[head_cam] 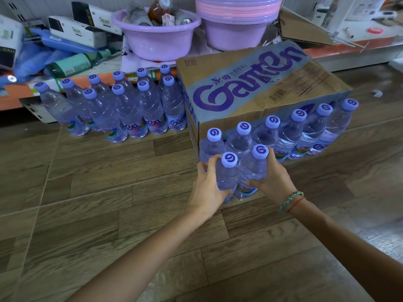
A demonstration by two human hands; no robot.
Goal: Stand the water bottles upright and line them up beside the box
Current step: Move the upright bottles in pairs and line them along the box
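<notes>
Beyond my hands, the brown cardboard box (257, 83) carries "Ganten" in big purple letters on a grey-blue band, with small Chinese characters I cannot read. Far to my left, the clear plastic bottles' (174, 105) labels show "Ganten" too.

My view is evenly lit and fairly bright, with soft diffuse light and no hard shadows. A pale sheen lies on the wood-pattern floor (91, 192) toward the right edge, where the boards wash out. The wide-angle lens bends straight lines near the borders, and the shelf (32, 99) at left curves visibly. The centre is reasonably sharp; I read the print on the cardboard box (250, 88) clearly. The corners and my forearms at the bottom look smeared and soft.
</notes>
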